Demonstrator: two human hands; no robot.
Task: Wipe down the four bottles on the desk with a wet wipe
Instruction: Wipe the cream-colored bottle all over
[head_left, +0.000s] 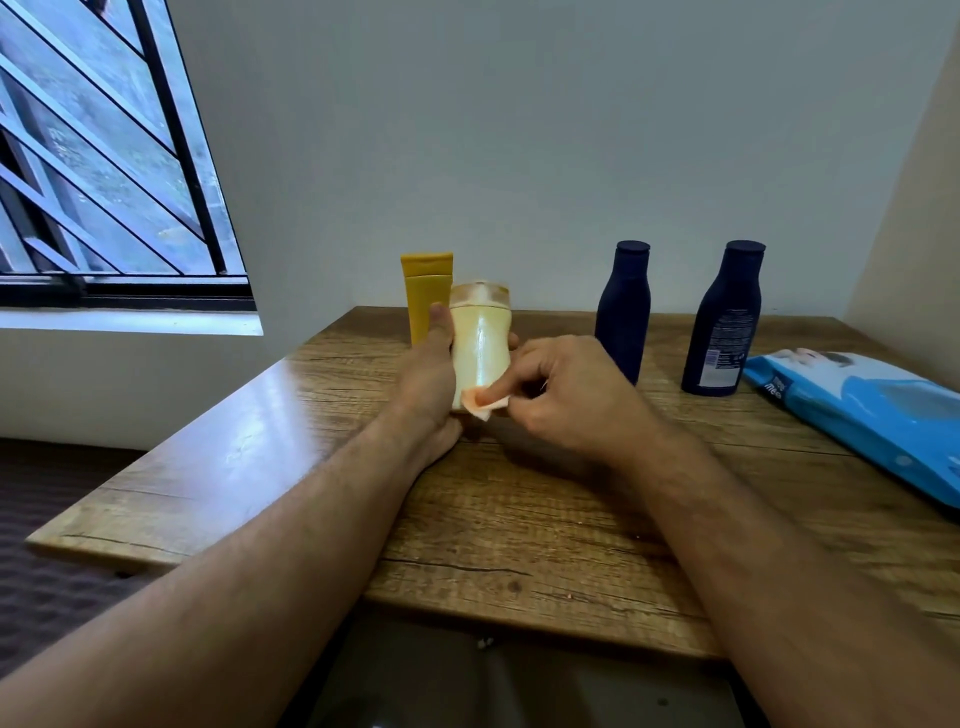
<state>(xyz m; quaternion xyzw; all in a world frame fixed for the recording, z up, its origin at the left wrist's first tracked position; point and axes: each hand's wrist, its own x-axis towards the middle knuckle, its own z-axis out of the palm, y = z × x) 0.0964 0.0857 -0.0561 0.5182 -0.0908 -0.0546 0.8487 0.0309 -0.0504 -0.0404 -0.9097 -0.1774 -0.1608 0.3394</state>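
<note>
My left hand (428, 374) grips a pale yellow translucent bottle (479, 343) that stands upright near the middle of the wooden desk (519, 519). My right hand (561, 395) pinches a small wet wipe (483, 402) and presses it with the forefinger against the bottle's lower front. A mustard yellow tube (426, 291) stands right behind the held bottle. Two dark blue bottles stand to the right, one (623, 312) near the middle back and another (724, 319) further right.
A blue pack of wet wipes (862, 410) lies at the desk's right edge. A barred window (104, 156) is at the left. The wall runs close behind the bottles. The desk's left edge drops to dark flooring.
</note>
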